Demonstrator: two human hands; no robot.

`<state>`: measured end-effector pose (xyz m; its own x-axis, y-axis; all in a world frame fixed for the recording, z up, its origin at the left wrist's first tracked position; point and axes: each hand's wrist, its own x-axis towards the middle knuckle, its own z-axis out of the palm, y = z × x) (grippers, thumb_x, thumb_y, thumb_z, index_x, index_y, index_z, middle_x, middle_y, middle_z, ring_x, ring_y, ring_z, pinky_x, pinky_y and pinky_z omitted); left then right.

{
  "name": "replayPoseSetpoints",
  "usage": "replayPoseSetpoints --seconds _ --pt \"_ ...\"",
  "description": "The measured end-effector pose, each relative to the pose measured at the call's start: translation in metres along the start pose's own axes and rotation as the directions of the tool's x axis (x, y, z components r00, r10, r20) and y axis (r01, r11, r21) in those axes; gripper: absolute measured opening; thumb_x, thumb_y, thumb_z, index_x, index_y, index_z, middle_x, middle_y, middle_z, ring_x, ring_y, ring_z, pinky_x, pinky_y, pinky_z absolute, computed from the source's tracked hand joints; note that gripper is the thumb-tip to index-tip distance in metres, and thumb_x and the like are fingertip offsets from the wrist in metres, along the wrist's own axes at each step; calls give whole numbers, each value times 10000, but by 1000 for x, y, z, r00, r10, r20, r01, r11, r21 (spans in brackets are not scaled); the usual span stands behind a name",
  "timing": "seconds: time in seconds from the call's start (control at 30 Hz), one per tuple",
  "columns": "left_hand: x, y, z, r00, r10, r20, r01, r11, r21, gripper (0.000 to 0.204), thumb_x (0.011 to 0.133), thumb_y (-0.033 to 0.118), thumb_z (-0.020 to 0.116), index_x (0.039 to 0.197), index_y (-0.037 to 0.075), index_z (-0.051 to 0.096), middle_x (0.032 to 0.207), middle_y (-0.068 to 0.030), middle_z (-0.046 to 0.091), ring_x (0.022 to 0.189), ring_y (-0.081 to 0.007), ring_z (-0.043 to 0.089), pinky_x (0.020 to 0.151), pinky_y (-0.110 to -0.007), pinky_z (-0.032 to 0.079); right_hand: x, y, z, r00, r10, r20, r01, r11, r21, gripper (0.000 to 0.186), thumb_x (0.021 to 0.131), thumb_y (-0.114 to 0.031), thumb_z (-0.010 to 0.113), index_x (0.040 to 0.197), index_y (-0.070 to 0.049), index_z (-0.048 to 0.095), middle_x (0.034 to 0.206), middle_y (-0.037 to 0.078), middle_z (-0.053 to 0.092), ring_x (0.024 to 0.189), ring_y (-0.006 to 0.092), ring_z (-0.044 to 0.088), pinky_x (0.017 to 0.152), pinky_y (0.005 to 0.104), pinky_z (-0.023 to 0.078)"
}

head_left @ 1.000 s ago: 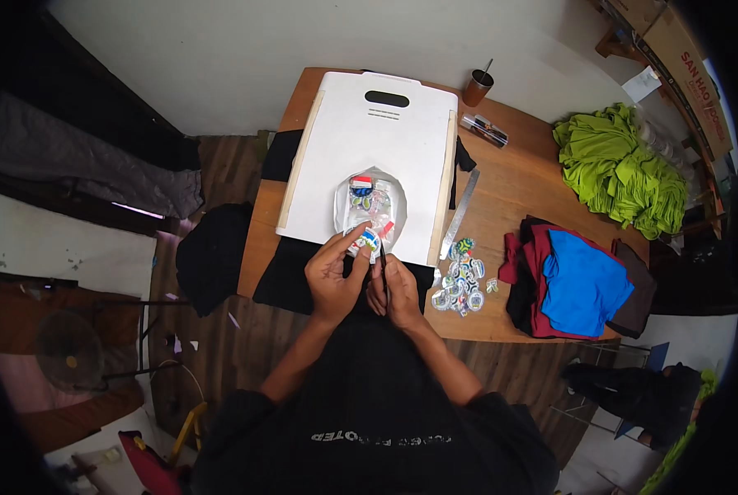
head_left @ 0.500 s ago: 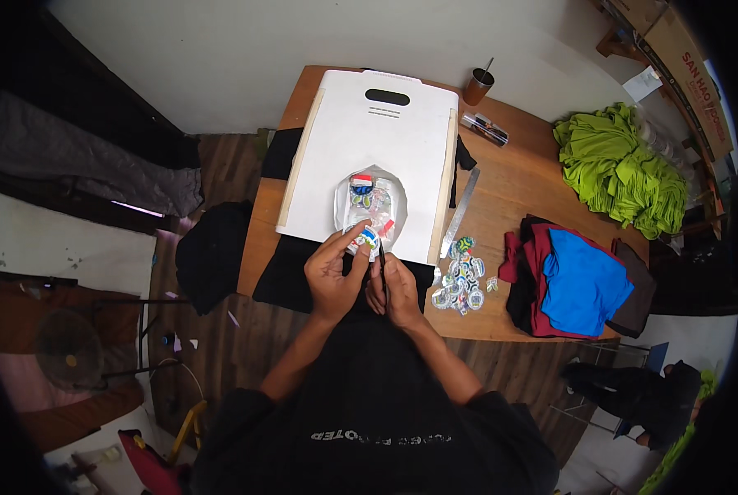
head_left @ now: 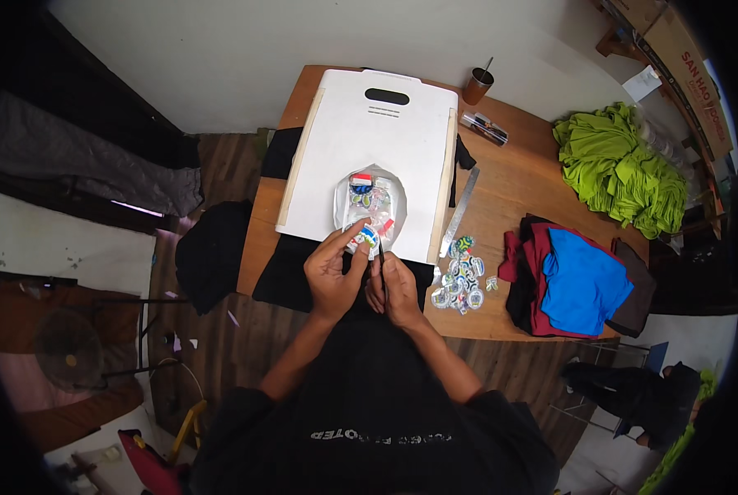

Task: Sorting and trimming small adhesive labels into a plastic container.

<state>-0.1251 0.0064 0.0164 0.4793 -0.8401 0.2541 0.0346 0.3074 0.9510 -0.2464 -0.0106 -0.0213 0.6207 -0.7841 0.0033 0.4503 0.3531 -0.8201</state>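
My left hand (head_left: 334, 272) pinches a small round colourful sticker (head_left: 365, 237) over a white crumpled bowl-like liner (head_left: 344, 200), which holds a clear pouch of printed pieces (head_left: 361, 186). Close beside it, my right hand (head_left: 393, 285) grips a thin dark tool (head_left: 382, 266), apparently scissors, its tip at the sticker. The liner sits on a white board (head_left: 319, 165) with a slot handle, over black cloth (head_left: 274, 280). Right of my hands lie several cut stickers (head_left: 461, 280) and a long steel ruler (head_left: 459, 210).
Folded blue, maroon and dark garments (head_left: 583, 280) and a green cloth pile (head_left: 616, 165) occupy the wooden table (head_left: 501, 190)'s right. A brown cup (head_left: 478, 85) and small roll (head_left: 484, 127) stand behind. A fan (head_left: 70, 346) is lower left; a person in dark clothing (head_left: 666, 396) is lower right.
The sticker and the fingers of my left hand have tilted and shifted very slightly. The person at lower right has moved a little. Otherwise the scene looks the same.
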Motion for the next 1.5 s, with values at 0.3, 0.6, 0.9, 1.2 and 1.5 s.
replayPoseSetpoints --seconds 0.3,0.6,0.9,1.2,1.5 --pt "1 -2 2 999 -30 -37 29 999 -12 341 862 -117 617 1202 -106 598 1118 -168 645 1008 -151 612 863 -250 497 0 0 0 1000 11 9 -11 1000 5 366 1058 -375 323 944 -48 441 502 -18 331 365 70 278 364 215 293" --pt "2 -1 2 999 -22 -40 22 1000 -2 360 847 -135 624 1205 -110 594 1138 -181 644 1012 -157 611 870 -258 501 2 -3 0 1000 13 15 -13 1000 12 374 1054 -388 335 949 -46 442 506 -19 330 367 68 277 367 213 292" --pt "0 1 1 999 -33 -5 33 999 -3 366 852 -132 615 1216 -114 587 1146 -195 640 1035 -174 608 891 -272 496 1 -2 1 1000 4 16 -4 1000 1 382 1052 -397 337 947 -46 445 505 -21 328 366 67 274 367 212 288" --pt "1 2 1 999 -35 6 35 999 -8 363 856 -130 610 1218 -110 589 1153 -195 637 1047 -177 606 899 -273 492 2 -2 1 1000 -6 16 6 1000 -7 366 1057 -377 331 943 -48 445 500 -23 325 361 66 268 362 213 284" --pt "-1 0 -1 999 -13 30 13 1000 3 378 868 -125 609 1242 -123 556 1161 -207 623 1041 -174 608 895 -267 494 1 -3 1 1000 -4 14 3 1000 6 364 1057 -373 328 945 -45 440 501 -21 326 361 67 268 362 212 290"
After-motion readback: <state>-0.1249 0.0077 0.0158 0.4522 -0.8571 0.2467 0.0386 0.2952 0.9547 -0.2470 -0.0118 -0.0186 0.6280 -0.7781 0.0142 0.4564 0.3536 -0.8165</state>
